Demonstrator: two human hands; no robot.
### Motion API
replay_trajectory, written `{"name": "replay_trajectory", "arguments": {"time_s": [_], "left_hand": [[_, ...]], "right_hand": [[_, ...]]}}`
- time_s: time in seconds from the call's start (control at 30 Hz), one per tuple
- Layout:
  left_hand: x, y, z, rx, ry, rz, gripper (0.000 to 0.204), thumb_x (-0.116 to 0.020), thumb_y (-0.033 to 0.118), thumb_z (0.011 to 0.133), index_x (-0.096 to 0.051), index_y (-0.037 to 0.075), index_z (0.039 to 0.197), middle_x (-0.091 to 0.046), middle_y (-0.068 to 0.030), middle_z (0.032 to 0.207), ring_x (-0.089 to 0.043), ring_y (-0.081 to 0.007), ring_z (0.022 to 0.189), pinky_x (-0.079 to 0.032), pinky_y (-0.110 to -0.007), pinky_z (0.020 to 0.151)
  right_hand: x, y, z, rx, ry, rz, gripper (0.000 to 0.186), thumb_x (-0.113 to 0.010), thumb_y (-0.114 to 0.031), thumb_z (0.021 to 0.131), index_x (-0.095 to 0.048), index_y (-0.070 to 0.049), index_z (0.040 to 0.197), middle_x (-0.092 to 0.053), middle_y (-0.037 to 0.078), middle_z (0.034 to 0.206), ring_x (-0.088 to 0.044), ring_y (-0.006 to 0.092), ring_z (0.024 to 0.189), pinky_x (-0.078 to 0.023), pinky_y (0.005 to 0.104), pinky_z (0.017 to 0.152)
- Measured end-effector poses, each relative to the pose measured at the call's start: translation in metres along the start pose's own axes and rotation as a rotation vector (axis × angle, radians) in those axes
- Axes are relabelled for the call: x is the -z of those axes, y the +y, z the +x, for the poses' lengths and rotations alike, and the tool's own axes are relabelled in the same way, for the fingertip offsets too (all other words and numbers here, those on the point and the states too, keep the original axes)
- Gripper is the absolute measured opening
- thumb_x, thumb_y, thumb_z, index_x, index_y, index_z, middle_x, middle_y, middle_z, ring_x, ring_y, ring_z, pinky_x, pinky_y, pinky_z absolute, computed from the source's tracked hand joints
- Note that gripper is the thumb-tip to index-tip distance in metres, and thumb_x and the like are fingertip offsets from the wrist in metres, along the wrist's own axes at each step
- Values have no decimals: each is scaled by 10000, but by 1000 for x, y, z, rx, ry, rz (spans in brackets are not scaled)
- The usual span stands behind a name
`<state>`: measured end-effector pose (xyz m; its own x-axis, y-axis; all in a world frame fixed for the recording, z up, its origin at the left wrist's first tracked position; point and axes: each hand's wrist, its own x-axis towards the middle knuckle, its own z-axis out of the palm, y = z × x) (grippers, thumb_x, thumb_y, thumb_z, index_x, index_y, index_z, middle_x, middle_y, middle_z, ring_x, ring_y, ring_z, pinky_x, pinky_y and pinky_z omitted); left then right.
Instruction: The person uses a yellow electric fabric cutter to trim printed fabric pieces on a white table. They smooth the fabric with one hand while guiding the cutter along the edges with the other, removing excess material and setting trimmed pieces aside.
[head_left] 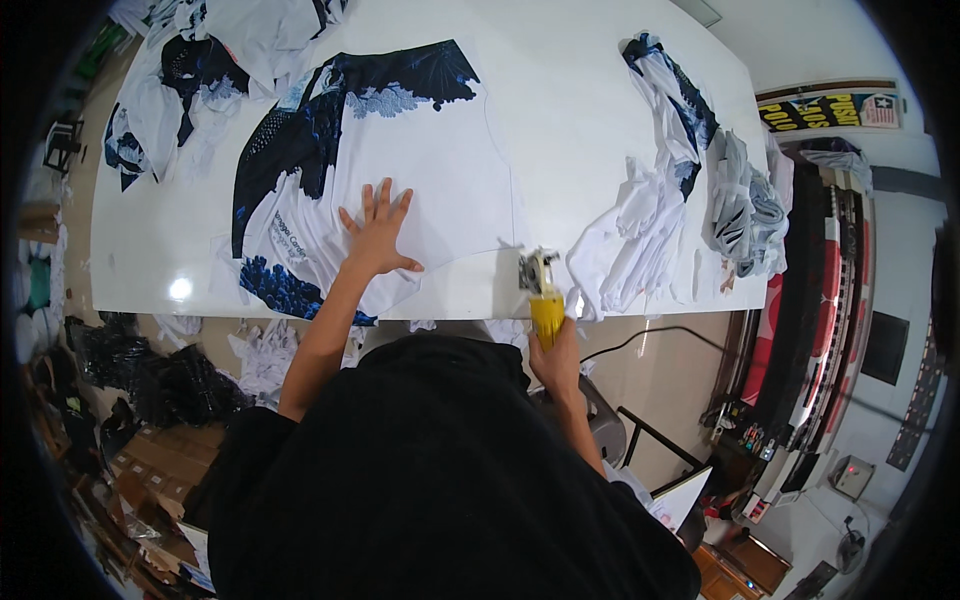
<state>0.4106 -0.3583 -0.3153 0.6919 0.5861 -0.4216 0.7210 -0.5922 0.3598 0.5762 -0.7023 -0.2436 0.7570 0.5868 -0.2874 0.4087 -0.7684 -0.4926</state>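
Note:
My left hand lies with fingers spread on a white fabric panel with dark navy and light blue printed patterns and a faint drawn outline. My right hand grips a yellow-bodied electric cloth cutter with a metal head, upright at the table's front edge, just right of the panel's lower right part. A black cable runs rightward from near that hand. Crumpled white and navy fabric pieces lie to the right of the cutter on the white table.
More printed fabric is heaped at the back left, and grey cloth at the right edge. Black plastic bundles and cardboard lie below left. A long machine with red rolls stands at the right, a black metal frame below right.

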Motion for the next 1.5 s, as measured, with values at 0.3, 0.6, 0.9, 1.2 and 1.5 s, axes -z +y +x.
{"name": "replay_trajectory", "arguments": {"time_s": [0.3,0.6,0.9,1.2,1.5], "left_hand": [[-8,-5,-2,9,9,5,1489,-978,577,472,-159,305,1687,41,-118,1768,116,-437,1603,-18,-875,1102],[0,-7,-4,-3,-16,-3,1476,-989,530,475,-172,312,1685,44,-113,1769,117,-422,1607,-2,-864,1111],[0,-6,-6,9,-16,-20,1471,-991,517,484,-169,311,1686,39,-110,1771,121,-411,1610,12,-851,1124],[2,-4,-5,9,-21,-21,1469,-995,517,483,-177,309,1685,36,-115,1770,113,-420,1608,14,-852,1123],[-1,-6,-5,-6,-1,13,1458,-967,566,491,-173,296,1684,11,-131,1764,72,-451,1604,-33,-867,1108]], "right_hand": [[38,-6,-51,-13,3,1,539,-728,-242,915,-466,28,1300,-672,344,1049,-662,551,988,-541,569,813],[3,-20,-10,44,-79,-23,504,-709,-251,939,-450,29,1267,-642,353,1054,-637,557,998,-512,589,820],[-12,-34,18,34,-42,6,444,-692,-242,955,-447,57,1174,-632,371,1017,-638,564,961,-514,581,805],[-16,-27,29,75,-25,2,438,-701,-235,946,-448,45,1168,-618,354,1061,-633,561,972,-515,578,801],[-8,-52,66,54,-58,32,418,-677,-224,947,-447,60,1151,-625,372,1040,-627,571,980,-510,581,813]]}}
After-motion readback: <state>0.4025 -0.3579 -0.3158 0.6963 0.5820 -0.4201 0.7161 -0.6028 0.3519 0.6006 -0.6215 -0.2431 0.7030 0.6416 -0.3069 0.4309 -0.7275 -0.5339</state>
